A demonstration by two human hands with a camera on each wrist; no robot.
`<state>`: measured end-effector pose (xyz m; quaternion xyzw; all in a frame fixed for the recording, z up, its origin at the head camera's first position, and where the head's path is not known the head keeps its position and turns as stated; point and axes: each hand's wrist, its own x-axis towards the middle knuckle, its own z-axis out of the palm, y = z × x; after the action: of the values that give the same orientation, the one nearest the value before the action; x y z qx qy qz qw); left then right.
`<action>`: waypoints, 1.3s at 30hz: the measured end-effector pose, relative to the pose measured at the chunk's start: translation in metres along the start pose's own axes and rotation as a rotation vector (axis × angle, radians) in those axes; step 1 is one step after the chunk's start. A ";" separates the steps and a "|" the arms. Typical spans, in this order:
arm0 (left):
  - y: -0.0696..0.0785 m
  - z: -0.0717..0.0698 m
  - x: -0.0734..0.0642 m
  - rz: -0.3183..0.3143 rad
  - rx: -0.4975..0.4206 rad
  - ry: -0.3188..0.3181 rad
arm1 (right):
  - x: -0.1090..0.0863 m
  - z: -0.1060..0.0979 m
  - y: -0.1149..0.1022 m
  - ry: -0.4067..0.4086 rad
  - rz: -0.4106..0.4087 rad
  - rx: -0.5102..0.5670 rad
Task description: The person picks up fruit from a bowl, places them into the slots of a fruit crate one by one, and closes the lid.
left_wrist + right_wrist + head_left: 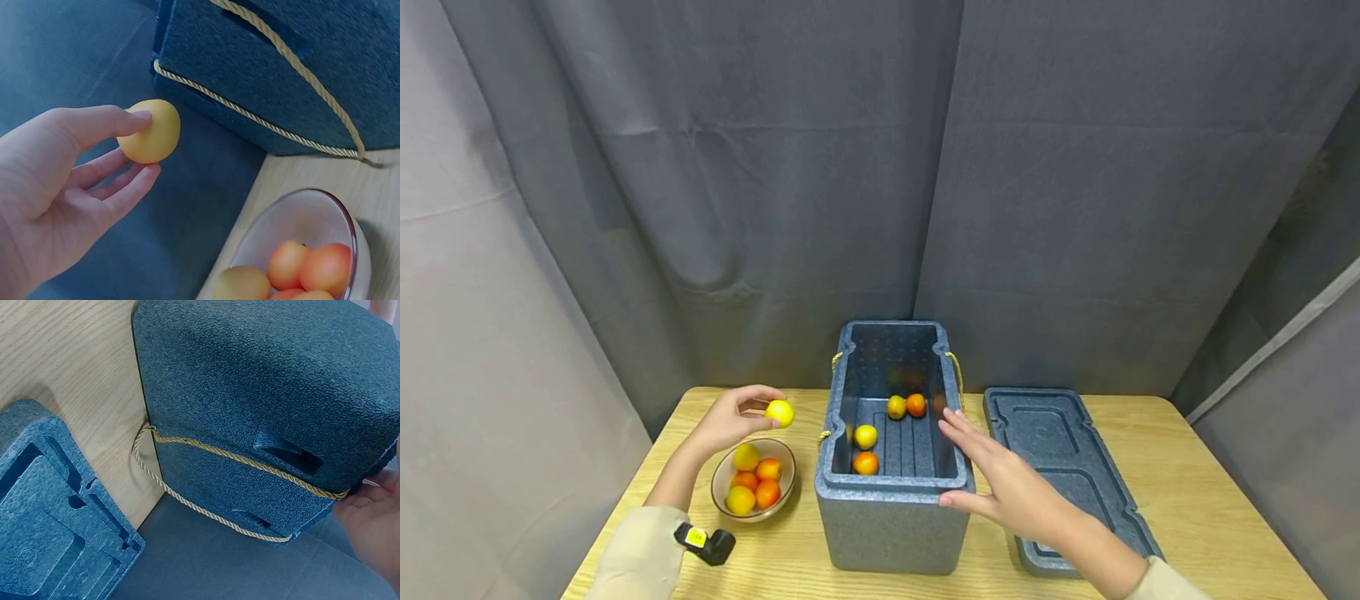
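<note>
My left hand (737, 414) pinches a round yellow fruit (780, 413) between thumb and fingertips, raised above the table. In the left wrist view the thumb lies across the yellow fruit (150, 131) and fingertips support it from below. A bowl (793, 477) with several yellow and orange fruits sits below this hand. To its right stands a grey foam box (891, 533), lidless, with yellow fruits (866, 436) and orange fruits (916, 405) on its floor. My right hand (1000, 471) rests at the box's right rim, fingers extended over the edge and thumb near the front corner.
The grey lid (1052, 467) lies on the wooden table (1195, 492), right of the box, its recessed side up. Yellow rope handles (250, 464) hang along the box's sides. Grey curtains (805, 167) surround the table at the back and sides.
</note>
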<state>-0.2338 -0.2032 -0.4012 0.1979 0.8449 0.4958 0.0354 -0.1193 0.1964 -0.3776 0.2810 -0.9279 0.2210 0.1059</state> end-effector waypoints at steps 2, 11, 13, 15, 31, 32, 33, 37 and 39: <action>0.004 0.000 0.003 0.004 0.000 0.000 | 0.000 0.000 0.000 0.002 -0.001 -0.002; 0.023 -0.004 0.015 0.045 0.013 -0.041 | 0.000 0.000 0.000 -0.007 0.018 0.015; 0.028 -0.005 0.018 0.042 0.020 -0.051 | 0.000 0.000 0.000 -0.009 0.022 0.020; 0.035 -0.006 0.020 0.046 0.025 -0.065 | 0.000 -0.001 0.000 -0.008 0.019 0.019; 0.071 -0.007 0.041 0.036 0.026 -0.086 | 0.001 0.000 0.001 0.002 0.008 0.009; 0.073 -0.006 0.043 0.034 0.030 -0.087 | 0.001 0.000 0.001 0.002 0.007 0.011; 0.075 -0.005 0.045 0.034 0.029 -0.089 | 0.001 0.000 0.001 -0.001 0.009 0.015; 0.082 -0.002 0.051 0.045 0.012 -0.101 | 0.003 -0.002 0.002 -0.015 0.011 0.021; 0.084 0.001 0.053 0.049 -0.003 -0.109 | 0.003 -0.002 0.001 -0.021 0.018 0.022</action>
<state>-0.2571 -0.1463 -0.3226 0.2454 0.8357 0.4865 0.0693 -0.1224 0.1972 -0.3751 0.2761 -0.9290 0.2291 0.0910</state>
